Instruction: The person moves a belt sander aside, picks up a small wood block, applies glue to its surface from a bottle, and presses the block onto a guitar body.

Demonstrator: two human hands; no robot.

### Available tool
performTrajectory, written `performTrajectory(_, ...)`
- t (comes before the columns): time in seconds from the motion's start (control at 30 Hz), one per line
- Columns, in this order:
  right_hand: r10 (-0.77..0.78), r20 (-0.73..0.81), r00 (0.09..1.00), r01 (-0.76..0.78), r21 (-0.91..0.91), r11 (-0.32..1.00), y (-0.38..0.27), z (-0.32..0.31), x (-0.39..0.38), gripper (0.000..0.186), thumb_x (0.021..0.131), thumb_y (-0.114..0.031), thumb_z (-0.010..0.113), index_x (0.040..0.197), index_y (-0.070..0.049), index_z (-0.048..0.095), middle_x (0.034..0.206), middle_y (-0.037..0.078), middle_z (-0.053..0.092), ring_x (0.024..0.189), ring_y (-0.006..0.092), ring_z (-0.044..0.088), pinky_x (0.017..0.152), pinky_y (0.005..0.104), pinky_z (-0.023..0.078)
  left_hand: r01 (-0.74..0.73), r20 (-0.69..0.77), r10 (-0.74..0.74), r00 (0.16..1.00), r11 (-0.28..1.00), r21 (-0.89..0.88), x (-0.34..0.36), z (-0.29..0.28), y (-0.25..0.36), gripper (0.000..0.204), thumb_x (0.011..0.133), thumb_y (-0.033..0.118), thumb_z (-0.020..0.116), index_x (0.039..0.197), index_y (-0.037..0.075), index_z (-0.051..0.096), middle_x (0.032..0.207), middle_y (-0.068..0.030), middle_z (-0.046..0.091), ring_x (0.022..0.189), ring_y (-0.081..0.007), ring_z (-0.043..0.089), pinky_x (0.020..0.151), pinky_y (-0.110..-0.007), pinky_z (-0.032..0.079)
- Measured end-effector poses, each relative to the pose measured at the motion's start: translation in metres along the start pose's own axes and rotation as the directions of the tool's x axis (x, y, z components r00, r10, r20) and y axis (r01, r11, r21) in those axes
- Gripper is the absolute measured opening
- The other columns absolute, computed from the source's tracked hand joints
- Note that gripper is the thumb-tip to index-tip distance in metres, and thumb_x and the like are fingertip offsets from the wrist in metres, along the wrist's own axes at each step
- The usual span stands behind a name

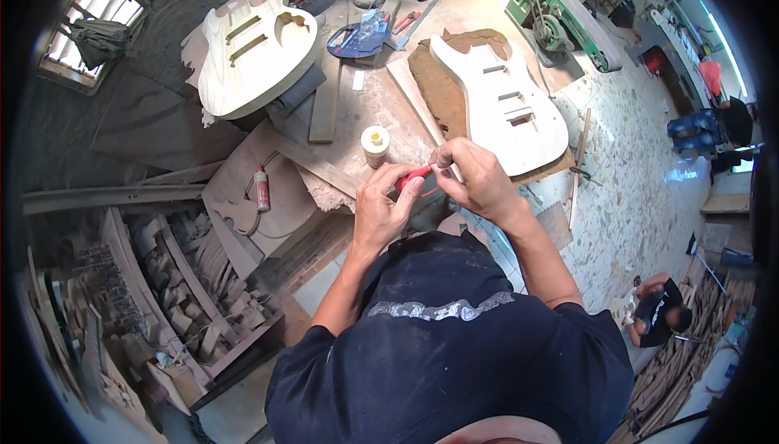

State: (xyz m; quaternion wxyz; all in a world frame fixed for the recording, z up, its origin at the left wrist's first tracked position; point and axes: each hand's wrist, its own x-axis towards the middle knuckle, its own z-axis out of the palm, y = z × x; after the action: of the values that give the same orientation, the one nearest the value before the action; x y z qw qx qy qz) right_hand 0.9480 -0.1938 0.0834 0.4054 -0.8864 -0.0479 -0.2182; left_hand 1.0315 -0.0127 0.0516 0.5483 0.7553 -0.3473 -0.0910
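Close in front of my chest, my left hand (381, 207) is closed around a small red object (415, 176). Its kind is hard to make out between the fingers. The fingers of my right hand (477, 178) are pinched together at the object's right end, where a pale tip shows; what they grip is mostly hidden. Just beyond my left hand stands a white bottle (375, 154) with a yellowish top. Past my right hand, a pale wooden guitar body (519, 137) with cut-out slots lies on a brown sheet (436, 79).
Another guitar body (243, 79) rests raised at the far left. Tools lie by a blue bag (357, 42) at the back. A green belt sander (548, 22) stands back right. A red bottle (261, 188) and wood offcuts (187, 290) are left. One person (656, 314) sits right.
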Motion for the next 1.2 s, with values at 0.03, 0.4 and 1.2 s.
performTrajectory(0.03, -0.036, -0.024, 0.999, 0.035, -0.042, 0.999, 0.0, 0.002, 0.0, 0.021, 0.078, 0.002, 0.069, 0.094, 0.0, 0.055, 0.08, 0.013, 0.061, 0.073, 0.0297, 0.064, 0.066, 0.0384, 0.052, 0.023, -0.007, -0.023, 1.0, 1.0, 0.0, 0.0, 0.0, 0.001, 0.022, 0.089, 0.017, 0.074, 0.103, 0.0, 0.074, 0.09, -0.0126, 0.071, 0.08, -0.0222, 0.068, 0.074, -0.034, 0.052)
performTrajectory(0.4, -0.061, -0.116, 0.991, 0.056, -0.047, 0.997, 0.006, 0.013, 0.0, 0.022, 0.079, 0.006, 0.068, 0.093, 0.0, 0.053, 0.087, 0.012, 0.06, 0.075, 0.0277, 0.063, 0.068, 0.0367, 0.053, -0.015, -0.058, 0.019, 0.998, 0.997, 0.079, -0.001, 0.008, -0.008, 0.023, 0.092, 0.022, 0.072, 0.103, 0.001, 0.074, 0.085, -0.0126, 0.07, 0.079, -0.0214, 0.067, 0.089, -0.039, 0.049)
performTrajectory(1.2, -0.246, 0.183, 0.952, 0.245, 0.029, 0.969, 0.009, -0.021, 0.019, 0.029, 0.072, 0.011, 0.07, 0.095, -0.001, 0.057, 0.091, 0.013, 0.062, 0.085, 0.0318, 0.063, 0.074, 0.0392, 0.051, 0.003, 0.062, -0.003, 0.998, 1.0, -0.006, 0.005, 0.003, -0.007, 0.019, 0.093, 0.023, 0.069, 0.104, 0.008, 0.073, 0.097, -0.0076, 0.072, 0.092, -0.0251, 0.068, 0.118, -0.059, 0.024)
